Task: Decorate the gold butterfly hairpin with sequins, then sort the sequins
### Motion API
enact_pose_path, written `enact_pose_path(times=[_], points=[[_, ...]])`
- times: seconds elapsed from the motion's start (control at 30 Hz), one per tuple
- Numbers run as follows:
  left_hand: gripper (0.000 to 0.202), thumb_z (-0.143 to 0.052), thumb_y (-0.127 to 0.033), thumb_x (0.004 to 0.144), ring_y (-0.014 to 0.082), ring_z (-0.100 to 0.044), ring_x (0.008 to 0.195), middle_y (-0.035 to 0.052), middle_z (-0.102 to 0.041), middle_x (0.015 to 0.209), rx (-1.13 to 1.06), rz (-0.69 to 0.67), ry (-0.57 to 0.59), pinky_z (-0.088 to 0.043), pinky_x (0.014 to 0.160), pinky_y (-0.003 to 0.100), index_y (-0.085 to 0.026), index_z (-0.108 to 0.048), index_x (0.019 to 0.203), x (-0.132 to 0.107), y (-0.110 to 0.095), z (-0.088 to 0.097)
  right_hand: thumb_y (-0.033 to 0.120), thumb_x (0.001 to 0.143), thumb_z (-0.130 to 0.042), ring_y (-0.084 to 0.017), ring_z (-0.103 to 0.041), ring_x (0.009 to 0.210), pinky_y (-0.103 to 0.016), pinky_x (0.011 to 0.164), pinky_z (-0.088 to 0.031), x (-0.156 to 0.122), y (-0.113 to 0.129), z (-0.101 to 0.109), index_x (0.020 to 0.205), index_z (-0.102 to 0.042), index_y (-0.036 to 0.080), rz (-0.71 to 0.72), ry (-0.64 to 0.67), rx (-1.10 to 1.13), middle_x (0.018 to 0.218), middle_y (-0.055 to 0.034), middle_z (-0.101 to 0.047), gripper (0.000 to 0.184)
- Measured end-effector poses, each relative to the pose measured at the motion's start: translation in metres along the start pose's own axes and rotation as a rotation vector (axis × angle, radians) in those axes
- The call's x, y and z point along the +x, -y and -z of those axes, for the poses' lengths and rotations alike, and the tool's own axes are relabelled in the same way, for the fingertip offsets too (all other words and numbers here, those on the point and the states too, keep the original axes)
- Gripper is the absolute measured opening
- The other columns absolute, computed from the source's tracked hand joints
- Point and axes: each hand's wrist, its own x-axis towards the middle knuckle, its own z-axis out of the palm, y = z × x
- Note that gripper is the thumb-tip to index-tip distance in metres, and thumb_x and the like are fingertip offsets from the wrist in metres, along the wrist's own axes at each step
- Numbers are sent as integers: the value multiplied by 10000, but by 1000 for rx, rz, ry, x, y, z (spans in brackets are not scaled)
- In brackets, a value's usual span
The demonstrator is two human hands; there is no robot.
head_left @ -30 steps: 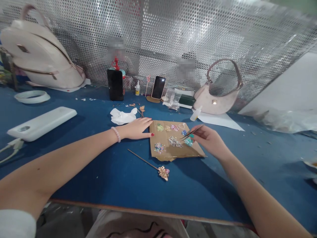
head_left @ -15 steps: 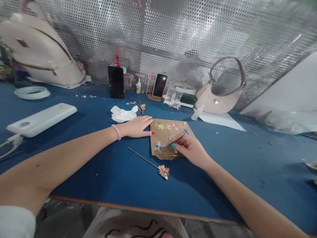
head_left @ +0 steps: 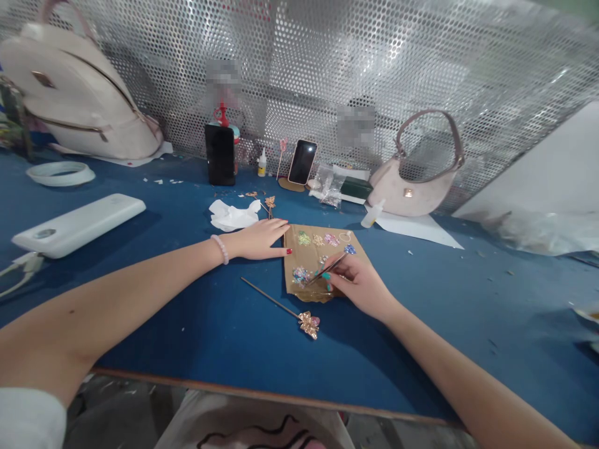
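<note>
A brown piece of cardboard lies on the blue table and carries several small heaps of coloured sequins. My left hand lies flat at its left edge, fingers stretched onto the cardboard. My right hand rests on the cardboard's right part and pinches metal tweezers, whose tips point left, close to a pastel sequin heap. A gold hairpin with a flower head lies on the table just in front of the cardboard.
A white power bank and crumpled tissue lie to the left. Two phones stand against the perforated metal screen, with small glue bottles, a pink backpack and a pink handbag.
My right hand moved left and nearer across the cardboard with the tweezers, from the right-hand sequin heaps toward the left front heap. My left hand stayed put.
</note>
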Motion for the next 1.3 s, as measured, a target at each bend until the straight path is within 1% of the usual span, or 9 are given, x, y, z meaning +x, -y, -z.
enact_pose_path(times=[0.3,0.53,0.83,1.13,1.3], points=[[805,-231,-682,861,252,-194,1351,147,-200,1474,3,4,10,-188,1095,375,-88,-243,1405,0,-1,2,260,758,-536,-126,-557,561,-299,559,-487,0,-1,0,849,-511,209,13,9,6,632,24,-563,106],[817,-227,-700,851,258,-188,1352,137,-194,1477,-28,6,8,-182,1097,374,-106,-232,1412,-1,0,1,274,758,-545,-121,-556,556,-275,535,-479,0,-3,0,847,-515,212,-4,4,9,613,32,-553,113],[829,-214,-695,856,252,-181,1355,145,-188,1477,-6,2,15,-186,1097,388,-81,-223,1413,0,-1,1,282,761,-546,-133,-588,603,-291,574,-505,-1,-6,5,870,-532,215,11,-22,-23,687,7,-605,129],[811,-233,-687,857,254,-184,1354,141,-190,1478,-13,11,16,-180,1097,378,-96,-223,1412,-1,-1,2,275,747,-554,-134,-588,615,-296,573,-521,-1,-2,5,842,-544,204,36,-32,-99,699,0,-586,119],[806,-231,-676,864,247,-178,1356,140,-186,1479,-2,13,27,-176,1101,367,-87,-215,1414,-1,-2,2,270,750,-547,-139,-589,621,-297,570,-523,-1,-2,6,870,-550,205,40,-23,-117,678,4,-586,137]])
